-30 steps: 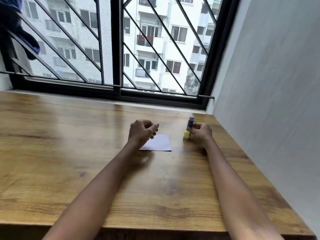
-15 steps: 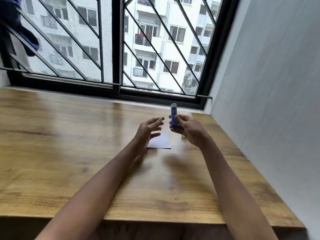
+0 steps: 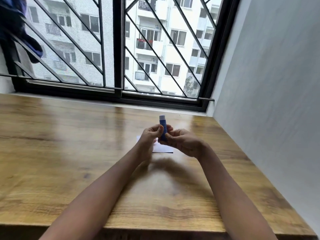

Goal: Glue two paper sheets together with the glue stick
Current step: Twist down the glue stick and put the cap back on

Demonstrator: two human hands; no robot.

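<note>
Blue glue stick (image 3: 163, 129) upright, pale tip up, above the white paper (image 3: 162, 148) on the wooden table (image 3: 69, 153); our right hand (image 3: 183, 142) grips its lower barrel, left hand (image 3: 150, 136) pinches its middle. We judge this the glue-readying step. Next: twist the base, then bring the tip down onto the paper.

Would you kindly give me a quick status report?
Both hands, left and right, grip upright glue stick. Paper flat on table beneath. Nothing in the way.
</note>
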